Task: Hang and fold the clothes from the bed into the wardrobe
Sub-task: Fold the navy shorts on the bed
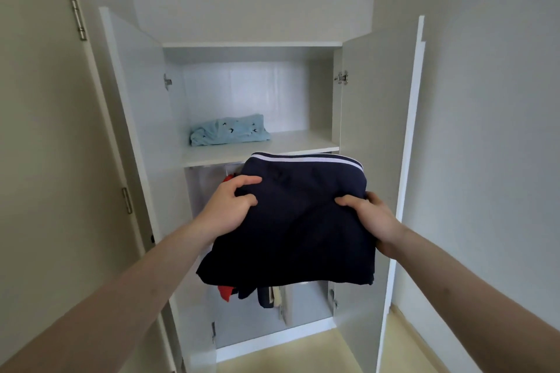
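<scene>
While a person stands at the open wardrobe (378, 130), the left hand (230, 206) and right hand (372, 218) each pinch a side edge of a folded navy garment (297, 221), thumbs on top, the other fingers hidden beneath it. It hangs just below the shelf (303, 142), where a folded light blue garment (228, 129) lies at left. Best to raise it level, slide it onto the bare right side, then release both grips together so the fold holds.

Single head cam, wide-angle, sitting at the person's eye level, facing forward and slightly down into the open wardrobe (251, 148), close up, arm's reach away.
</scene>
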Demonstrator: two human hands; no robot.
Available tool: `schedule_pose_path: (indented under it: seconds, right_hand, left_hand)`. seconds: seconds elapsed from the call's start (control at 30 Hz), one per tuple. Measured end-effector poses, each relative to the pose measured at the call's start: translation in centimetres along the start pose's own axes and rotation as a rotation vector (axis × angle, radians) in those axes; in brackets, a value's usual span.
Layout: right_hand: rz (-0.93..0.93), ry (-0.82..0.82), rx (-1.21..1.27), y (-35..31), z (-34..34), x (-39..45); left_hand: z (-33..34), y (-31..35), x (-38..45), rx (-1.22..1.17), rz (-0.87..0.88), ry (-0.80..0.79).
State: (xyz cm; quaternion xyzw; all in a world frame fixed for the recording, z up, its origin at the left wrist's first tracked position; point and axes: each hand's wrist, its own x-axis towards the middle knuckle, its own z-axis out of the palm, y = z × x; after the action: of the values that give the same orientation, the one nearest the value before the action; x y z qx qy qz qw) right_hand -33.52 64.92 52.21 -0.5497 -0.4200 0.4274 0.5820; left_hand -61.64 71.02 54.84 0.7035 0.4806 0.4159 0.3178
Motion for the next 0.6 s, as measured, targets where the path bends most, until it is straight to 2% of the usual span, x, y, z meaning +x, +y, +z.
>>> schedule_pose_path:
  seconds: [0.4, 0.6]
  right_hand:
    - [-0.010, -0.038, -0.008, 0.0, 0.1, 24.4]
    - [0.002, -0.065, -0.036, -0.5, 0.6, 35.4]
  left_hand:
    - [4.0, -4.0, 20.7, 0.036, -0.014, 0.066]
    - [5.3, -5.4, 30.1, 0.102, -0.073, 0.020]
